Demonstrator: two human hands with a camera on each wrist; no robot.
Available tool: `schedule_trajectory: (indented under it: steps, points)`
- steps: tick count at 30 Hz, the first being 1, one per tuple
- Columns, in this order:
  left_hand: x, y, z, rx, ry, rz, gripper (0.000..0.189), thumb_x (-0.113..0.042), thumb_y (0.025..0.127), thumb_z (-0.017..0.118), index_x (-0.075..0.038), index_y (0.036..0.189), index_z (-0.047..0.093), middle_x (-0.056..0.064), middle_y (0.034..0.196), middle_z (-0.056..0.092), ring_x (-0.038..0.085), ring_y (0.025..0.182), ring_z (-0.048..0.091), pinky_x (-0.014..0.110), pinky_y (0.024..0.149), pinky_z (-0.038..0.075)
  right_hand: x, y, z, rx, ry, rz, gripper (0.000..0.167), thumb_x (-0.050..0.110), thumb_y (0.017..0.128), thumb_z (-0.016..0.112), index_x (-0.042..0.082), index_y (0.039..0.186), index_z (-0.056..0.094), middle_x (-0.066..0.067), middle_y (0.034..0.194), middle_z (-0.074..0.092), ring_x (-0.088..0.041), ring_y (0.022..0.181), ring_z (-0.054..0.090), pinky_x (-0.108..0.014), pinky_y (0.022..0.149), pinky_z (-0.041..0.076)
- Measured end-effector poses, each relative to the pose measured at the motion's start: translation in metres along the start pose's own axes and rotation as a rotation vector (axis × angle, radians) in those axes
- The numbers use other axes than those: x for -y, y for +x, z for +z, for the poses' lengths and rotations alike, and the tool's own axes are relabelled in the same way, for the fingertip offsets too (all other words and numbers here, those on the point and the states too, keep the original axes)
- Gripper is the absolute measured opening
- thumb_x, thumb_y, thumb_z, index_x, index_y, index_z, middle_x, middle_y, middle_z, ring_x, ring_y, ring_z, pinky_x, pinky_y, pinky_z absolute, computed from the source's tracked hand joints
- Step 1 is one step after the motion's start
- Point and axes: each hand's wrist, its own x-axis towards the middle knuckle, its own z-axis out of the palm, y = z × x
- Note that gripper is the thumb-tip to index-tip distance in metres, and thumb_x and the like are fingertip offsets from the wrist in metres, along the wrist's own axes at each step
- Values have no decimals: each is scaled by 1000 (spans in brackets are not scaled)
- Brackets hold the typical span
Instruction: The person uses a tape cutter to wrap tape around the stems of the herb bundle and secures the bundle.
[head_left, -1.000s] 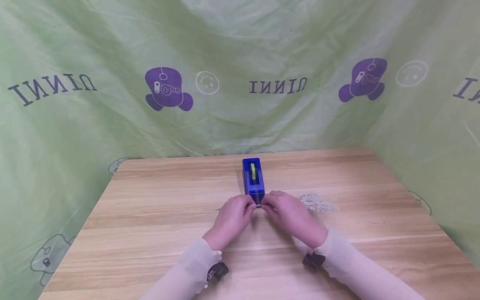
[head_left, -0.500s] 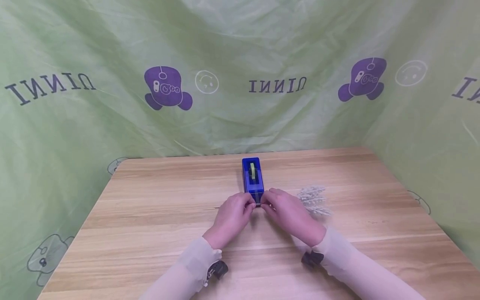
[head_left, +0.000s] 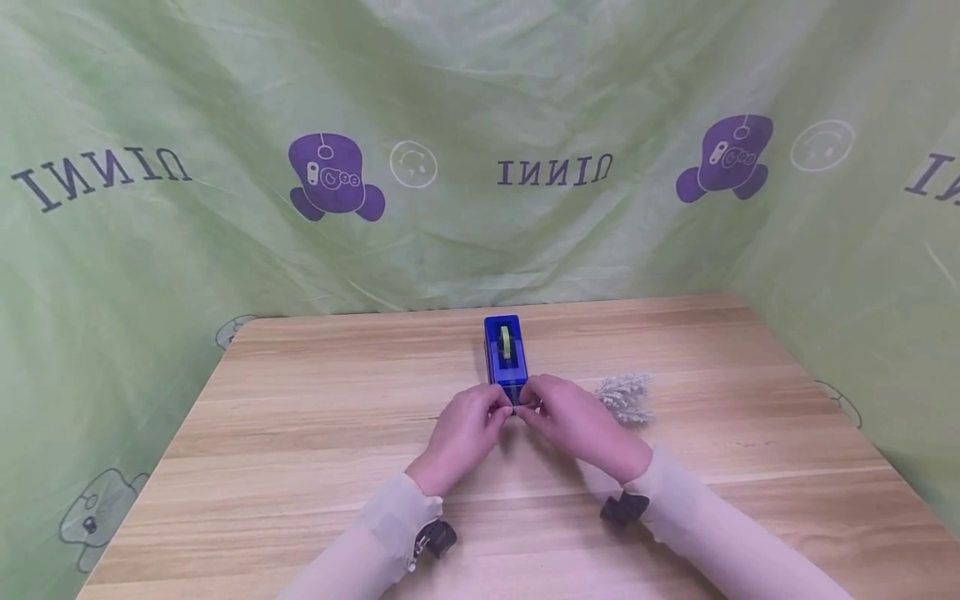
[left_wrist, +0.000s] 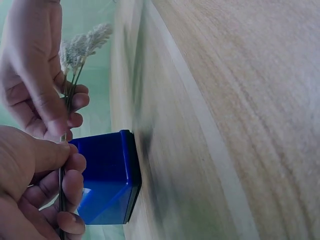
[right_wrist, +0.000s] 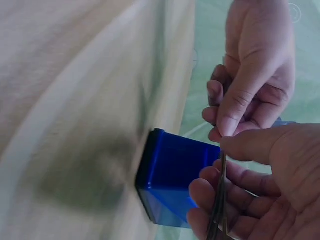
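Note:
Both hands meet at mid-table in the head view, just in front of a blue tape dispenser point(head_left: 492, 354). My left hand point(head_left: 467, 427) pinches thin dark stems point(left_wrist: 62, 187) between thumb and fingers. Close beside it, fingertips nearly touching, my right hand point(head_left: 581, 425) grips the same stems nearer the flower heads. Pale grey, fluffy dried flowers point(head_left: 627, 398) stick out past the right hand. In the left wrist view the flower heads point(left_wrist: 82, 47) fan out above the right hand. Whether a strip of tape lies on the stems is hidden by the fingertips.
The dispenser stands on the wood-grain table point(head_left: 315, 467), with a yellowish-green roll point(head_left: 506, 342) in its top. A green printed curtain point(head_left: 450, 250) hangs behind the table and along its sides. Each wrist carries a small dark camera point(head_left: 435, 540).
The flower heads have turned and bunched closer together beside my right hand. The right fingertips have shifted slightly left toward the left ones. The left hand and the dispenser stay almost still.

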Motion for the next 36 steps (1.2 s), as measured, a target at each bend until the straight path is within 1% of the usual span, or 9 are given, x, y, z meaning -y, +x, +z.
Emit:
schedule_trajectory:
  steps: [4, 7, 16, 21, 27, 31, 36]
  points:
    - [2, 1, 0, -2, -11, 12, 4, -10, 97, 71, -9, 93, 71, 4, 92, 76, 14, 79, 64, 26, 72, 53, 2, 6, -4, 57, 49, 57, 17, 26, 102, 69, 12, 92, 69, 3, 76, 64, -9, 65, 54, -25, 62, 49]
    - [3, 2, 0, 1, -17, 10, 5, -10, 97, 71, -10, 93, 71, 4, 92, 75, 14, 79, 64, 27, 72, 53, 3, 10, -5, 72, 60, 94, 24, 28, 104, 66, 11, 87, 70, 3, 70, 59, -11, 61, 50, -25, 58, 45]
    - [2, 1, 0, 20, -41, -12, 5, -12, 99, 70, -9, 96, 72, 3, 93, 76, 13, 81, 64, 28, 74, 54, -1, 21, -2, 91, 84, 158, 31, 27, 104, 64, 12, 78, 69, 3, 65, 56, -11, 57, 46, -26, 55, 40]
    - [2, 1, -1, 14, -36, -10, 4, -11, 98, 70, -10, 94, 72, 3, 93, 76, 13, 80, 63, 27, 73, 53, -3, 24, -1, 104, 134, 144, 33, 26, 104, 64, 9, 77, 71, 2, 65, 58, -10, 57, 46, -24, 54, 40]
    - [2, 1, 0, 11, -33, 0, 5, -10, 98, 70, -10, 94, 72, 3, 93, 76, 13, 80, 64, 27, 73, 53, -6, 26, -3, 149, 233, 148, 33, 22, 104, 64, 4, 78, 74, -10, 69, 70, -9, 55, 47, -22, 53, 40]
    - [1, 1, 0, 14, -36, -7, 3, -10, 97, 70, -8, 96, 73, 5, 94, 76, 13, 81, 64, 26, 73, 54, -8, 26, -3, 160, 242, 147, 34, 22, 104, 64, 2, 77, 73, -11, 69, 70, -9, 55, 47, -21, 54, 40]
    - [-2, 1, 0, 17, -50, -25, 5, -12, 99, 69, -8, 98, 72, 4, 94, 75, 13, 81, 64, 25, 73, 54, -8, 26, -4, 152, 244, 129, 34, 21, 103, 65, 1, 76, 73, -10, 67, 69, -9, 56, 47, -21, 54, 40]
